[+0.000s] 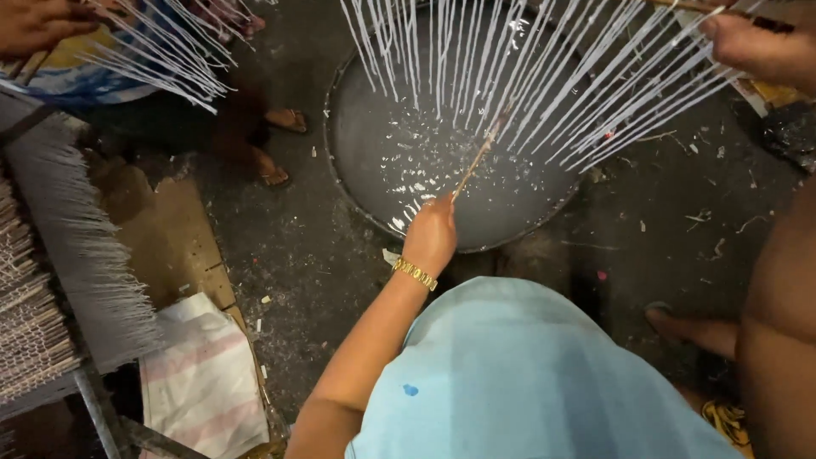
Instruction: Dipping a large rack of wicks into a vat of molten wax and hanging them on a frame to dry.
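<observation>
The left hand (429, 234) reaches forward on a nearly straight bare arm, a gold link bracelet (416, 274) at the wrist, fingers curled tight around the near end of a thin wooden stick (481, 155). The stick slants up and away from the hand, its far tip meeting a fan of thin rods (518, 76) coated in pale, chalky white. These rods hang in a slanting row above and beyond the hand, over a wide round metal pan (365, 127) on the floor; its dark grey surface just ahead of the hand is flecked with white drips and chips. At the upper right, the right hand (756, 51) is closed on the bar from which the rods hang.

Far to the left of the left hand, another person's hand (34, 24) grips a second bunch of white-coated rods (161, 51). Below that, racks of grey-tipped sticks (59, 255) lie packed in dense rows.
</observation>
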